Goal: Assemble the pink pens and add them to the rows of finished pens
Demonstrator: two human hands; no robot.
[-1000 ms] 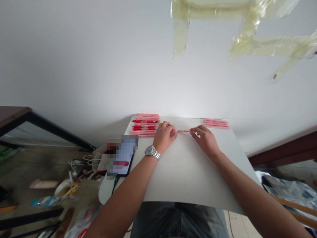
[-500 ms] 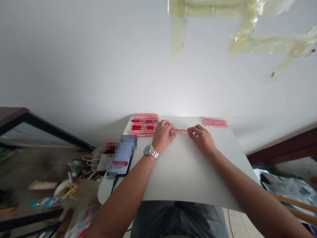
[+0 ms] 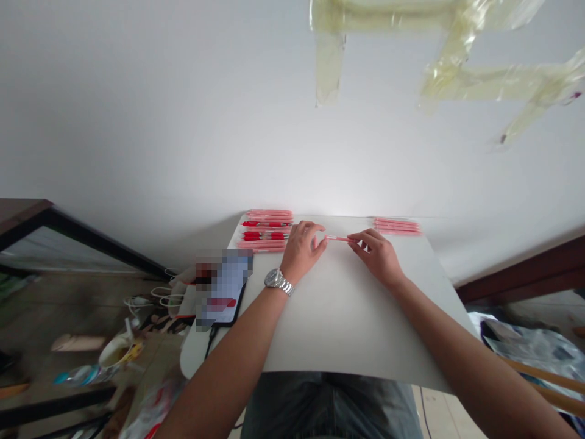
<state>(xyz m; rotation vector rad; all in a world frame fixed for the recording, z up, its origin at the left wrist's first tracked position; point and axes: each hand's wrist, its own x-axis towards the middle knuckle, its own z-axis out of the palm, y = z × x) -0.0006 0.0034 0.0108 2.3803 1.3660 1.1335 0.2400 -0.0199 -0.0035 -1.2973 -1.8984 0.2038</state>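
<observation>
Wall (image 3: 192, 122): pale backdrop meeting the far edge of the tabletop (image 3: 351, 317), giving me no depth beyond the rows.
Tabletop: widest open room runs from between the wrists to the near edge.
Left hand (image 3: 300, 253): thumb and forefinger spread apart by the stick's left end; other fingers hidden, so I cannot tell whether they grip anything.
Right hand (image 3: 377, 256): thumb and fingertips pinching the stick's right end.
Phone (image 3: 225, 289): at the left edge; a forearm swing could drag its cable (image 3: 212, 340), I judge.
Left pile (image 3: 269, 214): beside the left knuckles; a sideways sweep could scatter it.
Right row (image 3: 397, 227): behind the right hand, by the wall.
Pink stick (image 3: 338, 238): between both hands; one-end pinch, so a nudge could pivot it loose.
</observation>
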